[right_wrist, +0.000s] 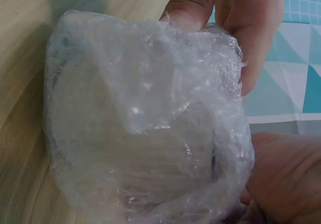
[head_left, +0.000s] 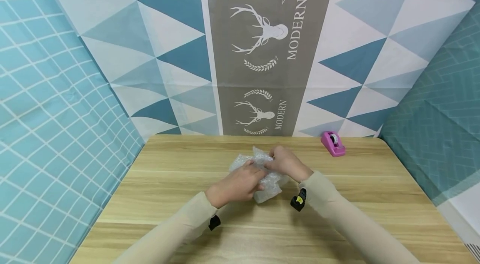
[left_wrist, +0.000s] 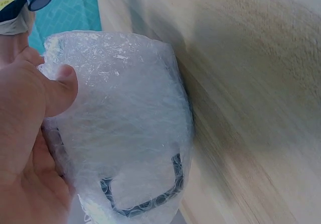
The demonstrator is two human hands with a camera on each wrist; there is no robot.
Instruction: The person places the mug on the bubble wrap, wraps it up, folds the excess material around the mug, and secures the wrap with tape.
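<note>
A bundle of clear bubble wrap [head_left: 270, 189] sits on the wooden table between both hands. Something is wrapped inside it; through the film in the left wrist view, a dark curved outline [left_wrist: 155, 202] shows near the bundle's lower end, but its kind is unclear. My left hand [head_left: 238, 183] holds the left side, its thumb bent against the wrap [left_wrist: 125, 98] and the other fingers along the edge. At the far right, my right hand [head_left: 286, 163] pinches a loose part of the wrap; in the right wrist view its thumb [right_wrist: 188, 8] presses the bundle's upper edge.
A pink tape dispenser [head_left: 333, 144] with a roll stands near the table's back right edge. Patterned cloth [head_left: 255, 47] hangs behind the table [head_left: 165, 205], with blue checked cloth [head_left: 56, 101] at the left and green cloth [head_left: 442, 101] at the right.
</note>
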